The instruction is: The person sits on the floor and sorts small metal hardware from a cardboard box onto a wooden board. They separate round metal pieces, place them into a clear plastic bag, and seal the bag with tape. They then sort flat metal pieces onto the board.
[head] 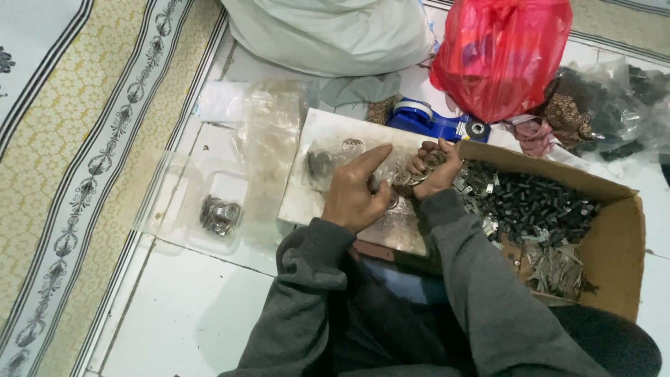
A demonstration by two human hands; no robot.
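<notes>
Right hand [434,167] at frame centre cups handful of small metal rings [433,158], fingers curled. Left hand [356,192] pinches clear plastic bag [399,173] on pale board [317,202]. Rings seem hard, slippery, light; take by rim. Bag thin, limp.

Cardboard box [614,237] right of board [307,202]

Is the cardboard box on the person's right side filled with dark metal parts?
Yes, the open cardboard box beside the right hand holds a heap of small dark metal parts.
</notes>
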